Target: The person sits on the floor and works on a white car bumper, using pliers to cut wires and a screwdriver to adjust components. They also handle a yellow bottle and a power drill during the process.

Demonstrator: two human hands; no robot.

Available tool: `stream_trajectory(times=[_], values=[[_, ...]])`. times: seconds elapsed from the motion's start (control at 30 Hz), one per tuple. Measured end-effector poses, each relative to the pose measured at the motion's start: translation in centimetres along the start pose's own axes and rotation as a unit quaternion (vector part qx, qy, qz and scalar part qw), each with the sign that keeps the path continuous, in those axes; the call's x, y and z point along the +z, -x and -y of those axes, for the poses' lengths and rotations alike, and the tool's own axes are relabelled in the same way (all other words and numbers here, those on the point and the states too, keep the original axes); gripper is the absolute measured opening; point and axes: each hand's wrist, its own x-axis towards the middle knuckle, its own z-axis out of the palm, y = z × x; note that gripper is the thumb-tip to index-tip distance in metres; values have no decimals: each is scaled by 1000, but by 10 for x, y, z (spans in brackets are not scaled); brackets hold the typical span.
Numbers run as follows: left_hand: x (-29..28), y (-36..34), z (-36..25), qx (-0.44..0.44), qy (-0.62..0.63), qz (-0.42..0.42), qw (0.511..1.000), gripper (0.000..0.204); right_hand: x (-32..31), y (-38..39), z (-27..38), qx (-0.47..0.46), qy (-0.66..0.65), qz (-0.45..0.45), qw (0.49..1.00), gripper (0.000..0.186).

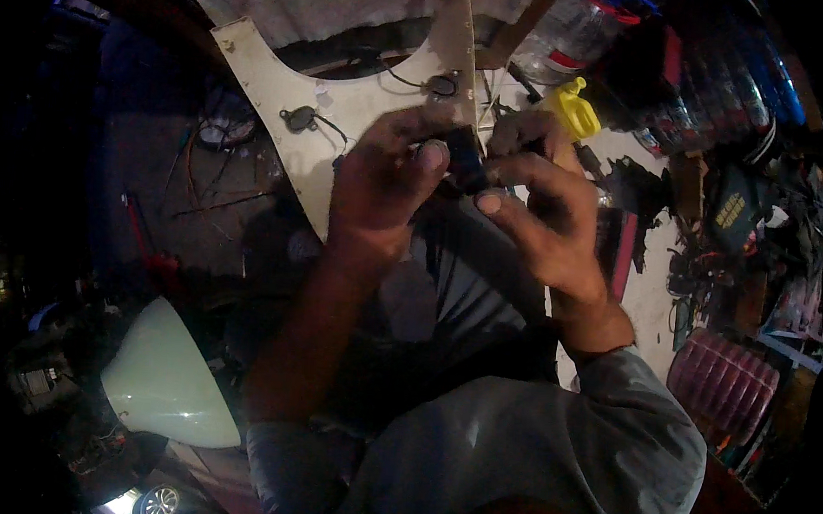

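Note:
In front of my lap, both hands are closed on a small dark block-like part [466,159], too dim to tell its kind. My left hand [378,185] grips its left side, the thumb lying along it. From the right, my right hand [553,213] pinches its lower end with bent fingers and thumb. Just beyond is a cream-white panel [281,73] with a curved cutout. On the panel sit two small dark round parts, one at the left [299,119] and one farther right [442,85], each with a thin black cable.
A yellow bottle [578,109] stands beyond my right hand. Bundled plastic packages [708,96] and dark clutter fill the right side, with a reddish ribbed object [723,385] nearer. A pale glossy curved shell [168,379] is at the lower left. Loose wires [193,171] lie at the left.

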Motion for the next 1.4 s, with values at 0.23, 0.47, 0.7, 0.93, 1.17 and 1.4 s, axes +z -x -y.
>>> stream_trajectory(times=[0.23,0.47,0.7,0.93,1.17,1.4], values=[[-7,-1,-21,302,-378,40,874,41,1,-8,-1,-38,-54,36,997,23],[-13,2,-33,289,-403,64,866,30,-11,-22,4,-108,43,113,987,21],[-22,2,-32,370,-516,85,768,30,-12,-25,8,-92,52,147,983,21],[-13,10,-19,374,-548,-19,748,24,-2,-16,12,-21,32,120,992,21],[-14,7,-17,370,-467,-16,803,20,5,-12,-1,-20,73,44,996,23],[-11,9,-11,244,-254,-49,935,18,3,-14,-6,-25,-43,44,998,25]])
